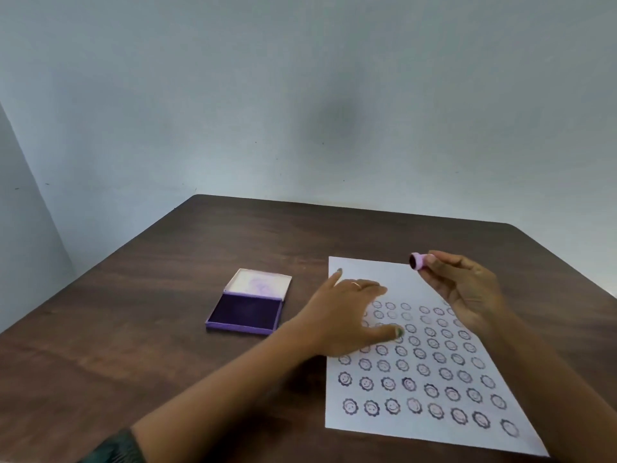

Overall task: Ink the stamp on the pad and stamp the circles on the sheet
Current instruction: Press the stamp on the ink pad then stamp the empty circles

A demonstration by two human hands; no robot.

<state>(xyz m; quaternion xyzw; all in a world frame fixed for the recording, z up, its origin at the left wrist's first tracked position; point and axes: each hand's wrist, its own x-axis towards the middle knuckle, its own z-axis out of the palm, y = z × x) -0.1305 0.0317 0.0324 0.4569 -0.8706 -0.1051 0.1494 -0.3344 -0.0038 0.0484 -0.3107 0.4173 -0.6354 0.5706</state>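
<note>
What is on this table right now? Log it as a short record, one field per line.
stamp: pinched in right hand, lifted above sheet, inked face sideways
left hand: flat on sheet, empty
sheet: rows of smiley stamps, top strip blank
ink pad: open, left of sheet, untouched
table: dark wood

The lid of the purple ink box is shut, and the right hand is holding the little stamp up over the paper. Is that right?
Not quite. The head view shows the ink pad with its lid open, flipped back, so the dark purple pad shows. The rest holds: the right hand holds the small stamp up above the sheet.
</note>
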